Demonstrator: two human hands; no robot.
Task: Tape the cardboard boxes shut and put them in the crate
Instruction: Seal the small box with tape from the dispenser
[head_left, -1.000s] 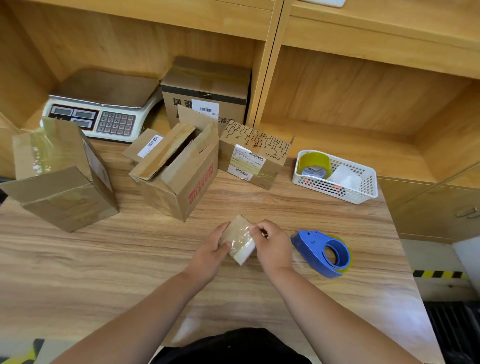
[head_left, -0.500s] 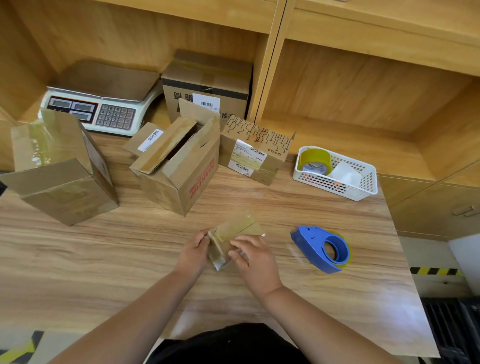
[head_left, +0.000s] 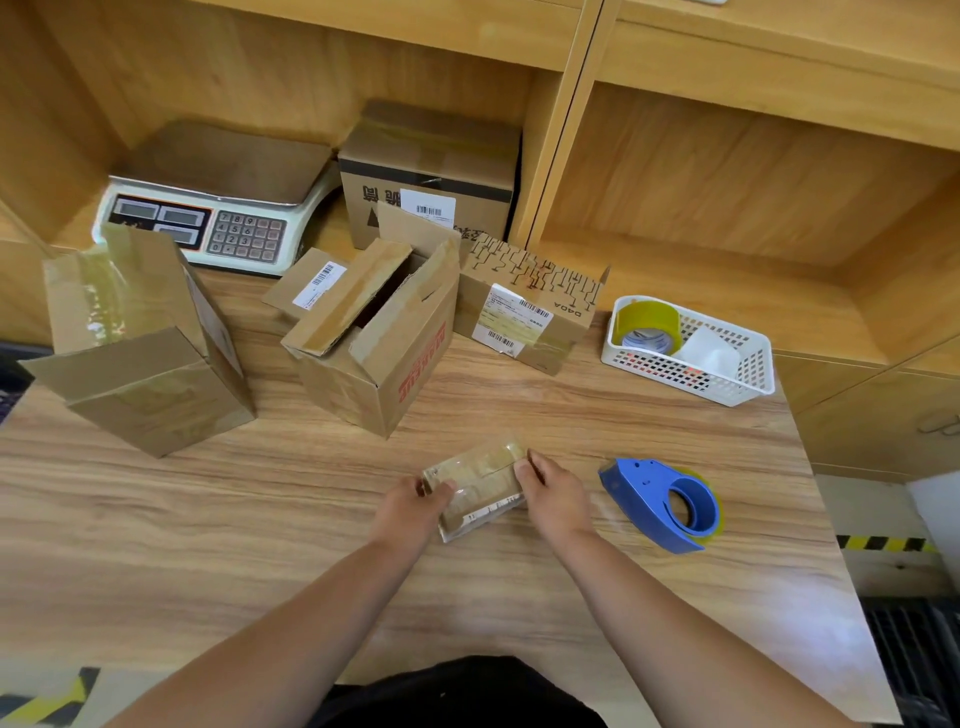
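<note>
Gripping the small box at lower centre, the left hand and right hand curl their fingers on its opposite ends, long axis running between them, the dispenser on the counter nearest the right hand.

Single head-worn wide-angle view, looking forward and steeply down across the table; forearms enter from the bottom edge, left hand and right hand close under the lens, small box mid-frame, shelves far at top
</note>
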